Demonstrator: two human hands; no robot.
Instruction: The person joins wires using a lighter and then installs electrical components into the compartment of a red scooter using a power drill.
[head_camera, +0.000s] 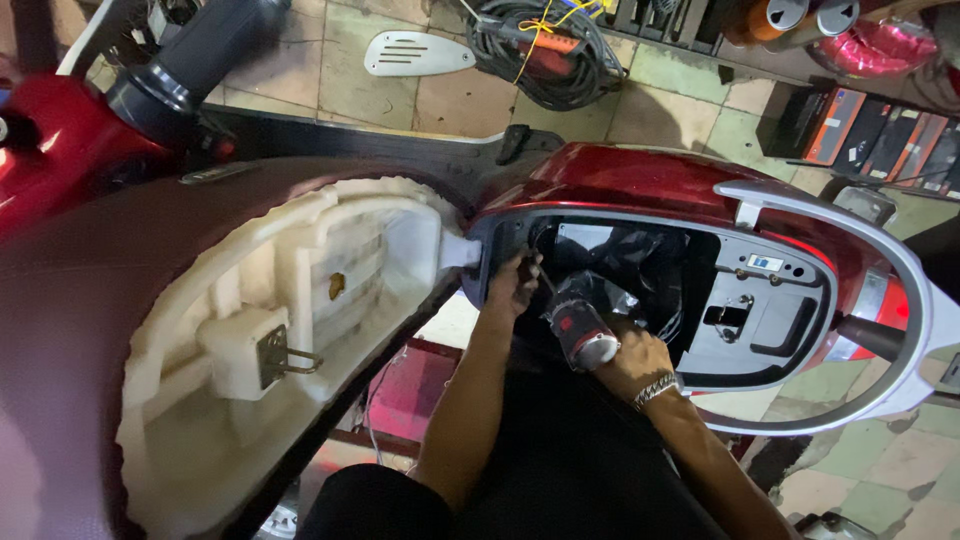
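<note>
Red scooter body (640, 180) w/ seat flipped up; seat underside (300, 330) is white foam-like plastic w/ a metal latch loop (290, 360) sticking out of a white block. Under-seat bay (620, 270) is open, dark inside, black wiring and plastic visible.

Right hand (635, 362) is wrapped around a power driver (580, 328), dark body w/ red band and grey end cap, fingers closed tight on it. Tool angles up-left into the bay, bit end pointing at the front wall near the seat hinge. Metal bracelet (655, 390) on that wrist.

Left hand (515, 282) is at the bay's front edge, right beside the driver's tip. Fingers curl inward, seem to pinch something small by the bit, but can't tell what, or if it's truly gripping.

Grey grab rail (900, 290) loops round the rear. Tiled floor (680, 100) beyond has a coil of black cable (540, 50), a silver footplate-shaped panel (415, 52), and boxes (880, 135) at right.
</note>
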